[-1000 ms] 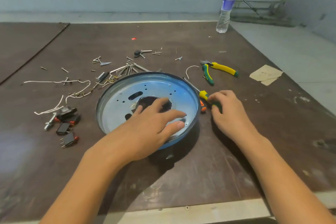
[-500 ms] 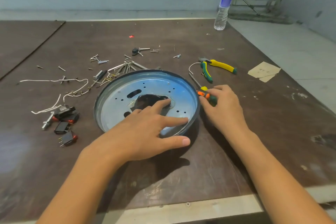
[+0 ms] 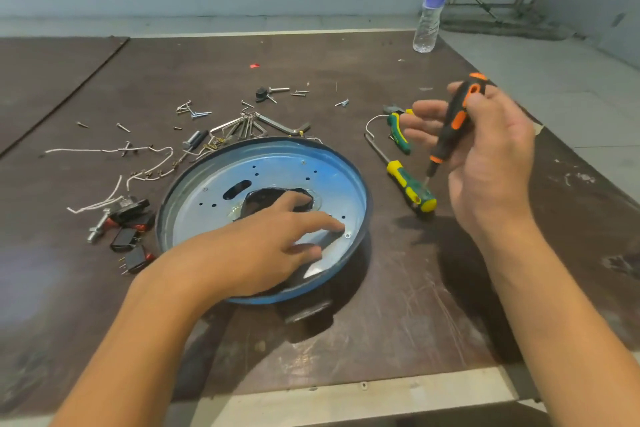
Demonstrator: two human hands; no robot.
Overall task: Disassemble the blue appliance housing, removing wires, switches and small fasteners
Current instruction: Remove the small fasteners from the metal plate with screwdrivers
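**Head view.** The housing [image 3: 287, 166], a shallow blue dish lying open side up, sits mid-desk [image 3: 381, 305], directly before the person. The left hand [image 3: 256, 246] lies inside it, palm down on the dish floor, fingers spread and nearly straight. Its likely purpose is to pin the light shell against turning or sliding under tool torque. The right hand [image 3: 485, 163] is raised clear of the desk, to the right of the housing. Its fingers curl round the handle of a black screwdriver [image 3: 453, 118], held tip down. The hand appears to be settling its grip before the tip is brought to work. A likely target is the small fastener [image 3: 347, 235] seated in the dish floor just beyond the left fingertips, near the right rim.

**Contents of the housing.** Inside are the left hand, that fastener, empty holes, a slot and a dark, ragged central opening. No wires or switches show inside. Parts judged already removed lie grouped outside: switches [image 3: 128, 232] and wires [image 3: 114, 170] to the left, screws [image 3: 194, 112] and hex keys [image 3: 252, 125] behind. A yellow screwdriver [image 3: 410, 189] and pliers [image 3: 398, 130] lie within right-hand reach. A capped bottle [image 3: 431, 7] stands at the far edge; its fill level cannot be told.
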